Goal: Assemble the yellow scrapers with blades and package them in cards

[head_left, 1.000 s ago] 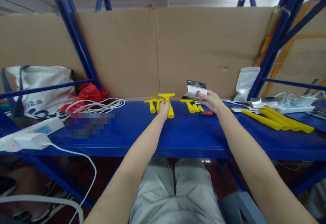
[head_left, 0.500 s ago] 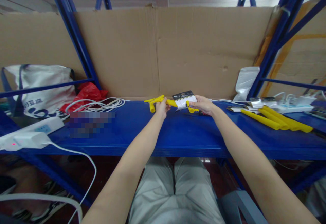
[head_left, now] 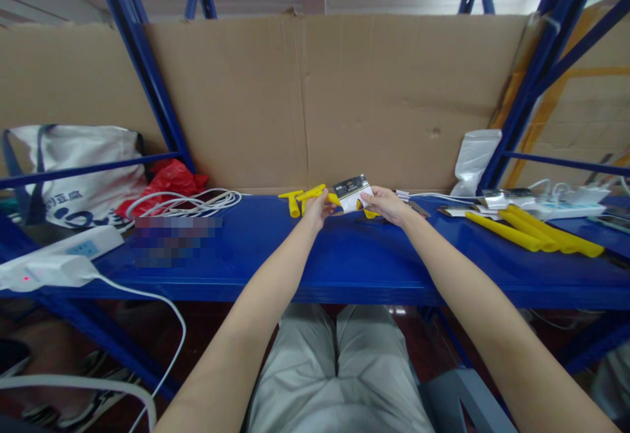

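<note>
My left hand is closed around a yellow tube-like piece, whose end pokes out to the right of the fingers. A black-and-white printed card is tilted up between my hands. Its right edge is pinched by the closed fingers of my right hand. Part of another yellow piece shows below the card by my right fingers; whether that hand grips it too is hidden. Just left of my left hand, a yellow T-shaped piece lies on the blue shelf.
Several long yellow tubes lie on the right, before flat packets and a white power strip. Coiled white cables, a red bag and a cloth bag are left. Cardboard stands behind.
My right hand has shifted left and now pinches the card's right edge. The card has tilted a little. My left hand has moved slightly right along with its yellow piece.
</note>
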`<action>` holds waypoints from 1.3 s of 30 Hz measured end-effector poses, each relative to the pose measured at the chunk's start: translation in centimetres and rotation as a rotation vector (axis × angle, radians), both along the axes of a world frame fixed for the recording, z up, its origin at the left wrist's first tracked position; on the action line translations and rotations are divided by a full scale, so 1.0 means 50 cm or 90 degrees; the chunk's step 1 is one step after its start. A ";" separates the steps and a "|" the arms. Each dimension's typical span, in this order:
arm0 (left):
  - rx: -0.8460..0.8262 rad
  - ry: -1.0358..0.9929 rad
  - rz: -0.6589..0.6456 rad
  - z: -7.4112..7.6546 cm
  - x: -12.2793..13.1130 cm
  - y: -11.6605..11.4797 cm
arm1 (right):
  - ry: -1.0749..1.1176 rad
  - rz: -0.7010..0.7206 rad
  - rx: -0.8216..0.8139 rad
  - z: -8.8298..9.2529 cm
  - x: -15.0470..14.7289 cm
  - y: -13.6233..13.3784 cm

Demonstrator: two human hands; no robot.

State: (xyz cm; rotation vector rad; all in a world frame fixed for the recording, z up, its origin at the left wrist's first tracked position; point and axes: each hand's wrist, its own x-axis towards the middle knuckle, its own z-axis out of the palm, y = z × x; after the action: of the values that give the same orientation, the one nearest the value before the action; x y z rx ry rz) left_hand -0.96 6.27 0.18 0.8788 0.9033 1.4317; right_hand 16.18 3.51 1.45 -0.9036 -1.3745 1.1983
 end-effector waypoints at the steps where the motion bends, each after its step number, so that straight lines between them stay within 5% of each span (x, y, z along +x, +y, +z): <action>1: 0.000 0.003 0.002 -0.001 0.001 0.003 | 0.002 -0.004 -0.003 0.000 -0.002 -0.001; 6: -0.014 0.012 0.031 0.002 0.012 0.005 | 0.015 -0.026 -0.007 -0.003 -0.007 0.001; 15: 0.039 -0.032 -0.051 0.004 0.029 -0.017 | 0.011 -0.067 0.033 -0.011 -0.013 0.010; 25: 0.038 0.169 -0.101 0.005 0.027 -0.031 | -0.001 -0.153 0.125 -0.019 0.001 0.035; 34: 0.086 0.071 -0.215 0.026 0.022 -0.045 | 0.117 -0.186 0.120 -0.007 -0.010 0.019; 39: 0.106 0.053 -0.143 0.018 0.017 -0.032 | 0.119 -0.210 0.114 -0.012 -0.012 0.029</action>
State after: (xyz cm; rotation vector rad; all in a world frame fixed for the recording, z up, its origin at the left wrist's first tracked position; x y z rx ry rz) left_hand -0.10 4.66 1.07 1.1360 0.7280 1.2955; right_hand 15.60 4.99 0.87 -0.8309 -1.1128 0.8692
